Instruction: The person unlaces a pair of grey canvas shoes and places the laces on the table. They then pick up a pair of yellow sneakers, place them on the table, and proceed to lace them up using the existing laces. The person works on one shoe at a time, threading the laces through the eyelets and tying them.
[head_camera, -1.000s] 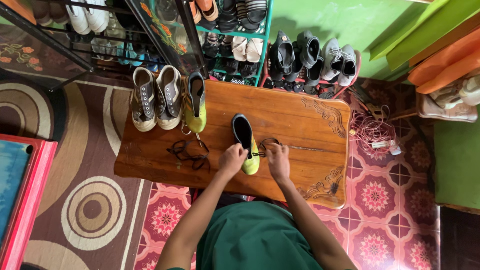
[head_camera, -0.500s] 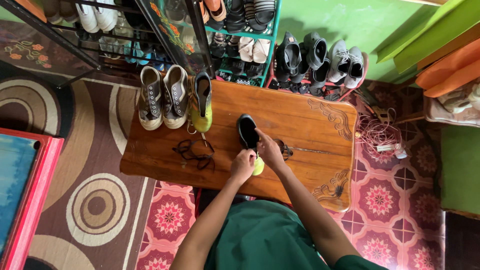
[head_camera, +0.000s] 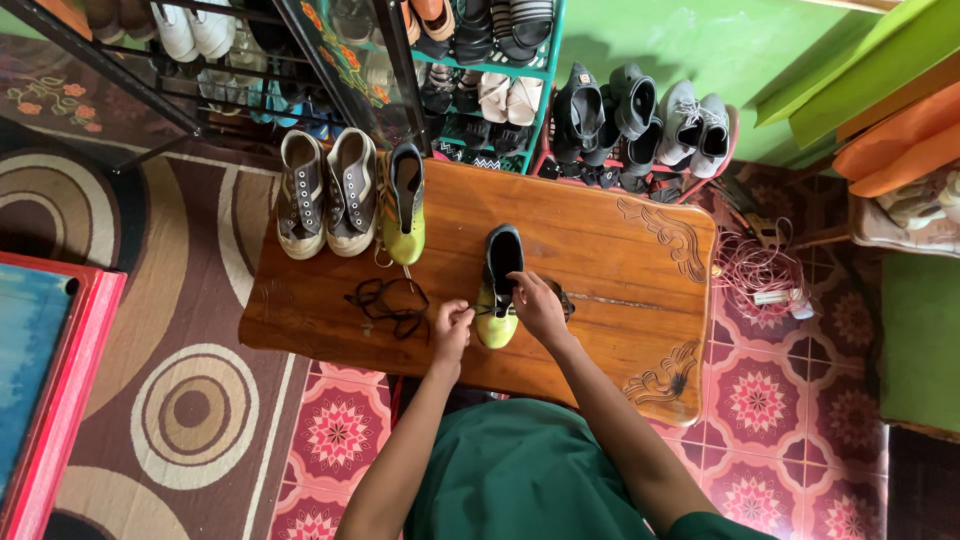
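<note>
A big brown wooden table (head_camera: 600, 240) stands on a floor of red flower tiles (head_camera: 760, 400), next to a brown rug (head_camera: 150, 330) with round rings. Behind the table is a shoe rack (head_camera: 450, 70) full of shoes. At the back edge of the table sit two grey and white sneakers (head_camera: 325, 190) side by side, and a yellow-green shoe (head_camera: 403, 205) just beside them. A loose black lace (head_camera: 385, 305) lies in a tangle near the front.

In the middle of the table is another yellow-green shoe with a black inside (head_camera: 498, 285). Its toe points at the person. Both hands are on it. The left hand (head_camera: 452, 325) is by the toe, on the left side, with its fingers curled nearly shut, pinching what looks like a thin lace. The right hand (head_camera: 537, 305) lies over the right side of the shoe with its fingers bent, touching the shoe. Whether it grips a lace is too small to tell.

Half a second ago the right hand reached over the middle of the shoe. Now it sits more to the side. The shoe has stayed in about the same spot.
</note>
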